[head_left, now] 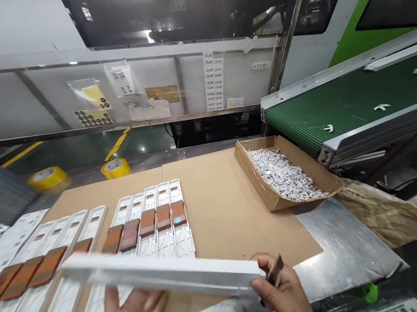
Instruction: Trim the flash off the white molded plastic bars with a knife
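A factory floor is shown, with a work station set beside a machine. At two o'clock a green belt (351, 100) is seen, with white moulded parts (407, 52) carried on it; at one o'clock a carton (255, 185) is filled with small white pieces (285, 172). At eleven o'clock, yellow lines (118, 143) are marked on the green floor (149, 138).

Landmark: box (276, 204), brown. We log white bits (284, 175) inside; right of it, belt (343, 101), green, ribbed. Left: blocks (148, 222) banded orange and brown, one blue-dotted; tape rolls (115, 168) yellow.
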Action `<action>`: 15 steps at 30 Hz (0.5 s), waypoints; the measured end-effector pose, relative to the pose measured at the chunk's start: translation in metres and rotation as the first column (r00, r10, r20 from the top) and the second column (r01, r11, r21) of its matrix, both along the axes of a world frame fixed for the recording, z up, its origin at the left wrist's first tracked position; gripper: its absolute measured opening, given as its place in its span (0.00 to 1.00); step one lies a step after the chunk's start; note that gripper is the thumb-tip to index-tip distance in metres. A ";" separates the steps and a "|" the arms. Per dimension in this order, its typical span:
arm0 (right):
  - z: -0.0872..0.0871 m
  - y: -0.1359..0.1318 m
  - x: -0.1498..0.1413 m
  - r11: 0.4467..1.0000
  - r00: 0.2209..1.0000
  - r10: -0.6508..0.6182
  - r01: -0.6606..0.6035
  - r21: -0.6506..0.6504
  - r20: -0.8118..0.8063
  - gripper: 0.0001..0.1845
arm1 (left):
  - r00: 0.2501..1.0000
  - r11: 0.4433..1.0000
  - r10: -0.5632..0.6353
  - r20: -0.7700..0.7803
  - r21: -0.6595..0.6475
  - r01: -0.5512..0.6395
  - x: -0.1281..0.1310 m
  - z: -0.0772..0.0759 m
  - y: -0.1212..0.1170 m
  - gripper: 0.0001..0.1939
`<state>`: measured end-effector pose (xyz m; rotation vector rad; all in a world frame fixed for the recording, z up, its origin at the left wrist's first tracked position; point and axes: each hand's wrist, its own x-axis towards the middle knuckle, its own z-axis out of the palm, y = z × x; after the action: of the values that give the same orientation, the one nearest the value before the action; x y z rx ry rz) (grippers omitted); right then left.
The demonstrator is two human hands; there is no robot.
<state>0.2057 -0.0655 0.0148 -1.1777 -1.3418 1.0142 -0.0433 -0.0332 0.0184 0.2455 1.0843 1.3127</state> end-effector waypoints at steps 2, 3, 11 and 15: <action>-0.009 -0.008 -0.028 0.993 0.996 -0.084 0.083 0.080 0.014 0.17 | 0.983 0.998 0.031 0.181 0.046 -0.040 0.029 0.007 -0.002 0.36; -0.014 -0.010 -0.040 0.986 0.993 -0.110 0.104 0.131 0.044 0.17 | 0.975 0.994 0.068 0.213 0.064 -0.084 0.044 0.009 -0.004 0.36; -0.030 -0.027 -0.045 0.998 0.997 0.066 -0.066 0.023 0.027 0.32 | 0.955 0.962 0.195 0.224 0.148 -0.231 0.063 0.009 0.012 0.22; -0.012 -0.038 -0.029 0.953 0.959 0.246 -0.213 -0.213 0.141 0.18 | 0.968 0.962 0.177 0.180 0.177 -0.209 0.051 0.005 0.021 0.21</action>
<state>0.1764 -0.1036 0.0030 -1.2965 -1.5660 1.2616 0.0080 -0.0123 0.0232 0.1768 0.8572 1.5895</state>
